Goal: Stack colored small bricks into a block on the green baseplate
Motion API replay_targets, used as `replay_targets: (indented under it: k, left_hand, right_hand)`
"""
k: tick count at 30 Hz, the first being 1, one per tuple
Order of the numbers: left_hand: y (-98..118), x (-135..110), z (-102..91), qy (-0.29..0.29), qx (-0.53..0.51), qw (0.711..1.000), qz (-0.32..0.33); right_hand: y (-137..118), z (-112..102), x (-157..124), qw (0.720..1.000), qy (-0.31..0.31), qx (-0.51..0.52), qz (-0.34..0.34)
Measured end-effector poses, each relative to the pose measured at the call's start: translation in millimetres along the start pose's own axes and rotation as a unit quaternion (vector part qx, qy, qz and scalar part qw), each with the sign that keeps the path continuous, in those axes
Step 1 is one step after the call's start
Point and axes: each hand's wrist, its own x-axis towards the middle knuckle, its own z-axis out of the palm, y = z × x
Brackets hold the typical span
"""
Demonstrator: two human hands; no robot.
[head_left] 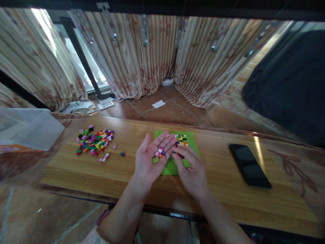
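Head view: my left hand (147,162) palm up, grip spread, small bricks (160,153) resting on it, partly over green baseplate (170,169). My right hand (192,168) just beside, fingertips close together; I cannot tell whether grip pinches anything. Brick pile (96,141) left on worktop (101,176), phone (250,166) right.

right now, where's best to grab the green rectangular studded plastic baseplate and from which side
Probably the far half of its right margin, from the right: the green rectangular studded plastic baseplate lies flat, its small coloured bricks leave that margin free, and the person's right hand covers the near-right corner.
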Motion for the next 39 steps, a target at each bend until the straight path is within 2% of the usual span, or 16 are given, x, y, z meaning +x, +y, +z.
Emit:
replay_targets:
  k: [4, 13, 18, 24, 28, 31, 33, 35, 39]
  left_hand:
    - [-2.3, -2.1, -0.4, -0.028, -0.001, 0.999, -0.023]
    - [-15.8, 1.9, 0.4, -0.041, -0.033, 0.999, -0.014]
    - [-15.3, 3.8, 1.6, -0.009, -0.044, 0.999, -0.01]
    - [-11.9, 6.9, -1.7, 0.067, -0.05, 0.996, 0.028]
    - [-13.7, 7.7, -1.2, 0.07, -0.049, 0.996, 0.01]
    - [-8.7, 8.3, -1.7, 0.083, -0.05, 0.994, 0.047]
    - [-1.6, 8.3, -4.0, 0.1, -0.052, 0.991, 0.068]
    - [5.9, 7.9, -7.8, 0.103, -0.038, 0.992, 0.059]
    - [14.0, 7.7, -16.1, 0.103, 0.028, 0.993, 0.043]
  right_hand:
    - [-4.8, 4.0, -1.6, 0.999, -0.022, -0.043, -0.022]
    - [-1.9, 7.5, -2.7, 0.997, -0.005, -0.074, -0.019]
    - [-3.3, 3.2, -1.5, 0.999, 0.008, -0.046, -0.003]
    - [5.8, -4.9, -0.9, 0.995, 0.054, 0.036, 0.079]
    - [13.3, 0.6, -2.4, 0.989, 0.058, 0.081, 0.11]
    - [16.8, -0.2, -1.1, 0.985, 0.078, 0.084, 0.126]
    - [19.6, -5.9, 1.1, 0.982, 0.095, 0.08, 0.141]
    - [23.1, -14.5, 3.3, 0.98, 0.098, 0.074, 0.155]
    - [29.8, -31.1, 4.0, 0.984, 0.074, 0.037, 0.156]
